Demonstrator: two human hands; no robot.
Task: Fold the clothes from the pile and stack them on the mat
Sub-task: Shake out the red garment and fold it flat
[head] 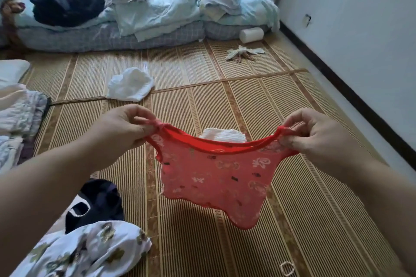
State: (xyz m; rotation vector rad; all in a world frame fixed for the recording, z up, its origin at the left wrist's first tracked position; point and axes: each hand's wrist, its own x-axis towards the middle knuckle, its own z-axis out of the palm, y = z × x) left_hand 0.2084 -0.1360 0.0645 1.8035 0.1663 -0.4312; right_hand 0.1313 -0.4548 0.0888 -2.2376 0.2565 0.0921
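Our left hand [126, 126] and right hand [315, 135] each pinch one end of the waistband of a red patterned garment [216, 177] with thumb and curled fingers. It hangs stretched between them in the air above the woven mat [315, 209]. Just beyond the hands, seen over the sagging waistband, a folded white cloth [221, 135] lies on the mat, and farther off past our left hand sits a crumpled white garment [130, 84].

A red patterned garment [216, 175] hangs stretched wide above the striped straw mat [304, 209]; a folded white cloth [221, 135] lies just beyond.
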